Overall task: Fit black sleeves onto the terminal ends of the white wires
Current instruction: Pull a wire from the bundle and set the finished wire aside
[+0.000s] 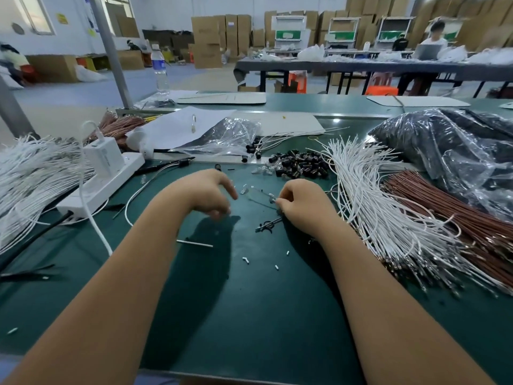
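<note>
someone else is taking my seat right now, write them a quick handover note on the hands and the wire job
Left hand: over the mat, fingers loosely curled, nothing visible in it.
Right hand: pinching a small metal-tipped piece at its fingertips; too small to tell whether it is a wire end.
Sleeves: loose black pile beyond the hands.
White wires: big fan to the right, terminals towards you; brown wires lie beside them. Another white bundle sits far left.
Done: a few sleeved wires lie beyond the pile.
Left: most of the right fan looks unsleeved.
</note>
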